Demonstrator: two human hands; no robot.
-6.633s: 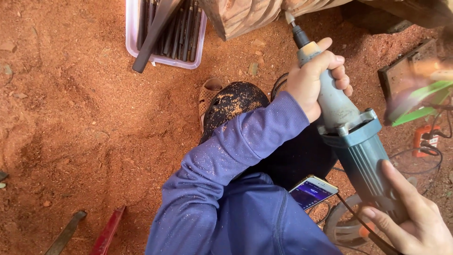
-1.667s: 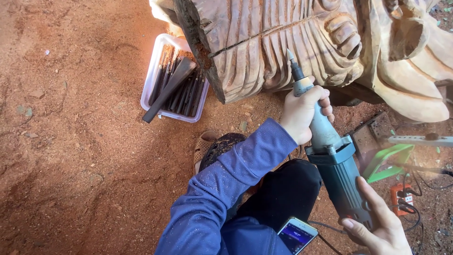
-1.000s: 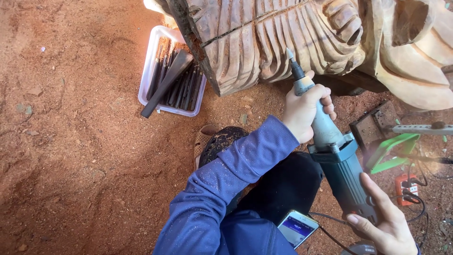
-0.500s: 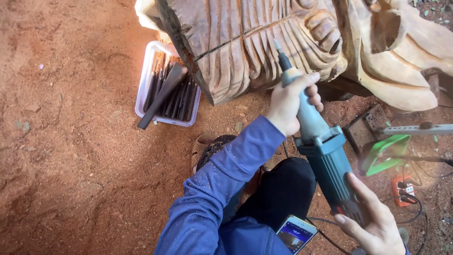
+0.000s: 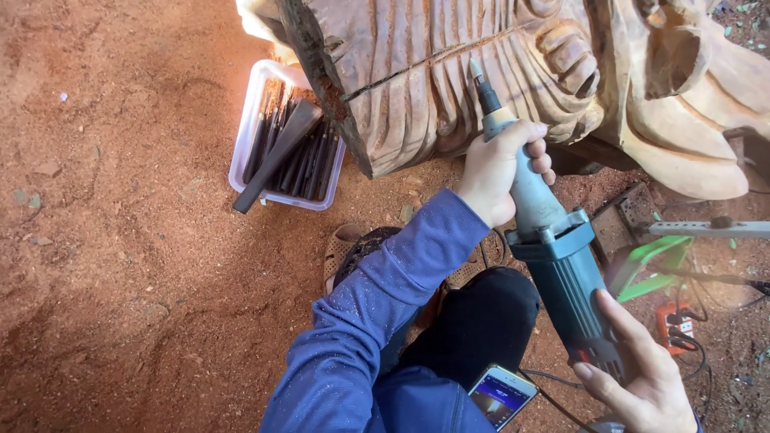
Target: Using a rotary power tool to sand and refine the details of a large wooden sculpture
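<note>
With the left hand (image 5: 499, 172) clenched on the die grinder's (image 5: 553, 261) neck and the right hand (image 5: 638, 377) wrapping its rear, a slipping bit could gouge the upper-centre wooden carving (image 5: 449, 72).

blue long sleeve (image 5: 385, 313) (dust-speckled), black trousers (image 5: 473, 325)

The ground (image 5: 120, 265) is bare reddish-brown earth strewn with sawdust, small stones and wood chips, lit by soft, even daylight. Left of the grip, a white plastic tray (image 5: 241, 156) of dark chisels sits on the dirt. To the right lie a green frame (image 5: 654, 269) and tangled black cables (image 5: 706, 337).
</note>
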